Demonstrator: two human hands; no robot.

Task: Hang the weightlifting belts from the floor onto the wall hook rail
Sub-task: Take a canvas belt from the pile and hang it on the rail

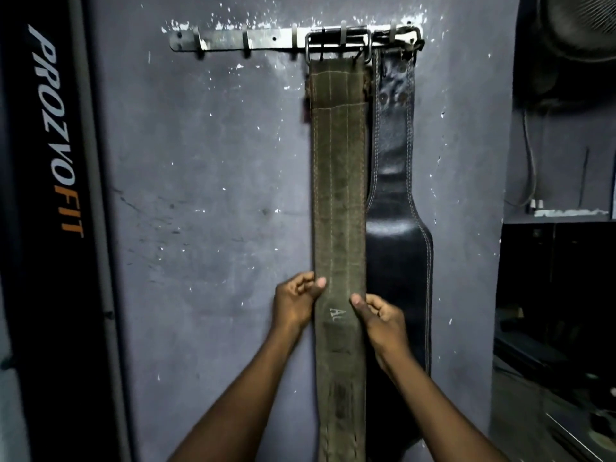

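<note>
A worn olive-brown belt [338, 195] hangs straight down the grey wall, its metal buckle [338, 45] over a hook of the metal hook rail [253, 40]. Beside it on the right hangs a black leather belt [395, 235] from the rail's right end, partly behind the olive one. My left hand [295, 303] pinches the olive belt's left edge low down. At the opposite edge, slightly lower, my right hand [380, 320] grips the belt with the thumb on its face. The belt's lower end runs out of the frame.
Three bare hooks stand on the rail's left part. A black machine upright [50, 195] with white and orange lettering fills the left side. A dark shelf [560, 221] and a fan [580, 25] are on the right.
</note>
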